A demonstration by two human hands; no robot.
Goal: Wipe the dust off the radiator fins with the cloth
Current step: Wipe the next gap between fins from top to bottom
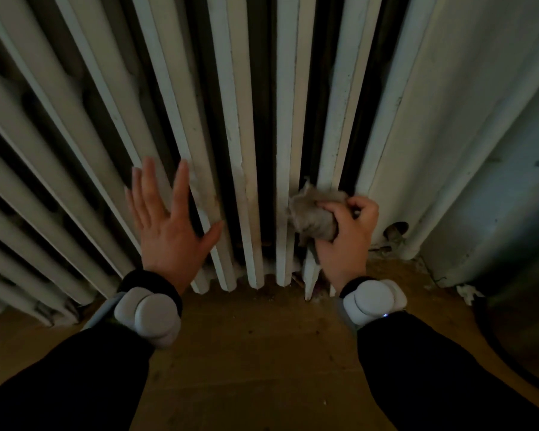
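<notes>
View from above, looking down at the foot of an old white radiator [231, 88]. Its upright fins have chipped, marked paint. The right hand [346, 241] grips a bunched grey cloth [311, 213], fingers curled round it, and presses it against the lower part of a fin near the radiator's right end, beside a dark gap. The left hand [168, 225] is spread, fingers straight and apart, over the fins further left. Whether the palm touches them cannot be told. Both wrists carry white rounded devices over black sleeves. Below is a wooden floor [255, 353] with specks of debris near the radiator's feet.

The step in hand appears to be wiping low down on the right-hand fins. To do it well, the cloth likely needs pushing into the gap between fins and drawing along each face in long strokes from top to bottom, so loosened dust falls ahead of the cloth and not onto cleaned metal. Turning the cloth to a fresh side would help. Chipped paint edges may snag the fabric.

Containers: a dark rounded object [526, 321] sits at the lower right edge, possibly a bin or pot. Its inside is not visible, so what it holds cannot be told
</notes>
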